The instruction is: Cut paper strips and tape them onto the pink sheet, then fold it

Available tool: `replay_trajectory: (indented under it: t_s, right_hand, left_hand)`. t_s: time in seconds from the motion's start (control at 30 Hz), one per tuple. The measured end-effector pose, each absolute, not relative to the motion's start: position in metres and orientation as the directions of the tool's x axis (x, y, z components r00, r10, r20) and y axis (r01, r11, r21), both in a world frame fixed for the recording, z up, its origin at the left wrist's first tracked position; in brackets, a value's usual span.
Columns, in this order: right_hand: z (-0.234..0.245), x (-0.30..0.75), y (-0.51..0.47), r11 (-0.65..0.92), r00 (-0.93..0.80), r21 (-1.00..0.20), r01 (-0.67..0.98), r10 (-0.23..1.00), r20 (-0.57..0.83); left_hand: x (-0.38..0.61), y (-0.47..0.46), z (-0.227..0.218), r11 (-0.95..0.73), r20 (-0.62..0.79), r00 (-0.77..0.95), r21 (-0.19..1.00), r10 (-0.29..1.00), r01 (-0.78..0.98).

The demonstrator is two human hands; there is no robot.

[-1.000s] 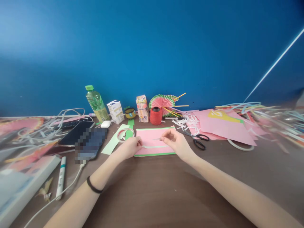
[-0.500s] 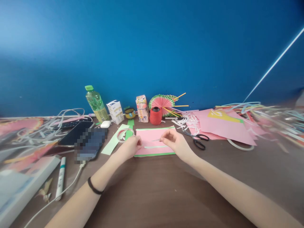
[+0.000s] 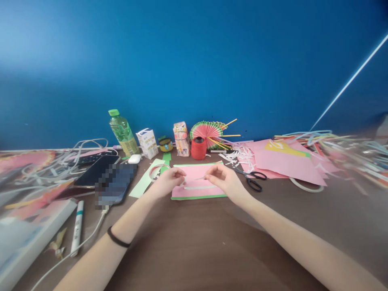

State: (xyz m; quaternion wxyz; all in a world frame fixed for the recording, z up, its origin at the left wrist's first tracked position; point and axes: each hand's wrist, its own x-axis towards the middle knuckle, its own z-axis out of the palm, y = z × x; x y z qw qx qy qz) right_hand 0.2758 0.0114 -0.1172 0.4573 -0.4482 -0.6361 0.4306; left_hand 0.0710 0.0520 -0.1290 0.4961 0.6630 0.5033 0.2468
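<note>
A pink paper [image 3: 194, 171] with green borders along its long edges lies flat on the table before me. Across it runs a pale narrow strip [image 3: 197, 187]. My right hand [image 3: 222, 180] is over the paper's right part, thumb and fingertips pinched on the end of a thin whitish strip [image 3: 199, 178] that points left. My left hand [image 3: 170, 180] is at the paper's left edge with fingers curled together; what is between them, if anything, is too small to name. Behind that hand, a roll of tape [image 3: 153, 173] rests on a light green paper piece [image 3: 142, 186].
Black scissors [image 3: 254, 182] lie right of the paper, beside white paper scraps [image 3: 242, 155] and pink sheets [image 3: 285, 163]. A red thread spool [image 3: 198, 149], folded fan [image 3: 206, 131], small cartons and a green bottle [image 3: 123, 133] stand behind. Phones [image 3: 121, 182] and cables are left.
My left hand has shifted slightly right and up, its fingertips now over the paper's left part. My right hand stays almost in place, still pinching the thin strip.
</note>
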Motion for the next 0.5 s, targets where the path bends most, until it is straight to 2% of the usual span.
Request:
replay_trajectory:
  t_s: [0.1,0.17,0.37,0.5]
  right_hand:
    - [-0.109,0.28,0.013,0.196,-0.219,-0.967,0.161,0.963,0.159]
    - [-0.103,0.284,0.014,0.174,-0.26,-0.971,0.163,0.957,0.128]
    - [-0.096,0.286,0.012,0.138,-0.335,-0.97,0.199,0.94,0.065]
    - [-0.096,0.282,0.009,0.162,-0.376,-0.966,0.2,0.923,0.077]
  left_hand:
    - [0.079,0.045,-0.121,0.175,-0.239,0.432,0.967,0.87,0.183]
    - [0.084,0.04,-0.117,0.232,-0.262,0.47,0.965,0.843,0.123]
    - [0.095,0.028,-0.113,0.293,-0.333,0.472,0.943,0.816,0.159]
    - [0.099,0.023,-0.11,0.32,-0.357,0.465,0.934,0.81,0.16]
